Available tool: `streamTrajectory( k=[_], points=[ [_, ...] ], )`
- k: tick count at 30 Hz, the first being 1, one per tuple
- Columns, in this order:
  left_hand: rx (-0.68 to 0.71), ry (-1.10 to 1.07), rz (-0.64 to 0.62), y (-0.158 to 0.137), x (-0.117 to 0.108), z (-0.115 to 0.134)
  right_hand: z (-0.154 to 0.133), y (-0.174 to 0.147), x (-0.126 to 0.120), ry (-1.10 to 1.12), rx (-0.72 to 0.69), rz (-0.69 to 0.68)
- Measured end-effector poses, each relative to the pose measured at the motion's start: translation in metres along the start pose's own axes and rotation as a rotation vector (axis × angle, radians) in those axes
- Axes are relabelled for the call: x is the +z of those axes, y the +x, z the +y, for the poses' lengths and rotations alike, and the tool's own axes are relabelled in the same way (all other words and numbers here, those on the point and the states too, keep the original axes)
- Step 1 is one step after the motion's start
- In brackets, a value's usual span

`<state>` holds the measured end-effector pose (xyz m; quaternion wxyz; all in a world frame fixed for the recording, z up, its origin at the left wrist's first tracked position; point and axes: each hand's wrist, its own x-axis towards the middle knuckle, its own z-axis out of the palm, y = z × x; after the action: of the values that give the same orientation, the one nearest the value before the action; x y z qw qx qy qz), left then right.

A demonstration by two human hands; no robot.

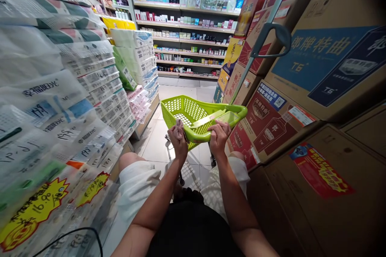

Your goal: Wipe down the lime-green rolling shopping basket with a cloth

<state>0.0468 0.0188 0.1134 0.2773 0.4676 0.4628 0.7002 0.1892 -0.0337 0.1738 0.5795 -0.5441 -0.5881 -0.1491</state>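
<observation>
A lime-green shopping cart basket [195,106] is tilted in front of my knees, its lattice walls and rounded handle rim facing me. My left hand [180,144] is closed round a crumpled pinkish-grey cloth [179,127], pressed against the near left edge of the basket. On the handle rim to the right, my right hand [219,136] has its fingers curled over the plastic. A pale green flap [208,119] crosses the basket's near part. Below it, dark casters [213,161] show on the tiles.
Stacked tissue packs [99,72] rise on my left, with yellow price signs [34,209] low down. Cardboard cartons [328,44] are piled close on my right, a blue-grey handle on a pole [271,40] before them. Shelves of small boxes [187,22] stand across the aisle's far end.
</observation>
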Motion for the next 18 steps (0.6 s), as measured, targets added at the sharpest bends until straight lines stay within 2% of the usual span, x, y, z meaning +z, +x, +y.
streamTrajectory(
  k=[6, 10, 13, 15, 18],
  points=[
    [-0.074, -0.148, 0.039, -0.022, -0.003, 0.024, -0.006, -0.002, 0.002, -0.01, -0.026, 0.023],
    [0.032, -0.164, 0.049, -0.039, -0.002, 0.029, -0.006, -0.004, 0.001, 0.035, -0.005, 0.003],
    [-0.091, -0.301, -0.018, -0.047, 0.004, 0.028, -0.004, -0.005, -0.002, 0.096, 0.008, -0.017],
    [-0.183, -0.369, -0.003, -0.05, 0.008, 0.029, -0.005, -0.004, -0.003, 0.13, 0.019, -0.027],
    [-0.127, -0.343, 0.075, -0.053, 0.01, 0.032, -0.012, -0.003, -0.004, 0.166, 0.053, -0.05]
  ],
)
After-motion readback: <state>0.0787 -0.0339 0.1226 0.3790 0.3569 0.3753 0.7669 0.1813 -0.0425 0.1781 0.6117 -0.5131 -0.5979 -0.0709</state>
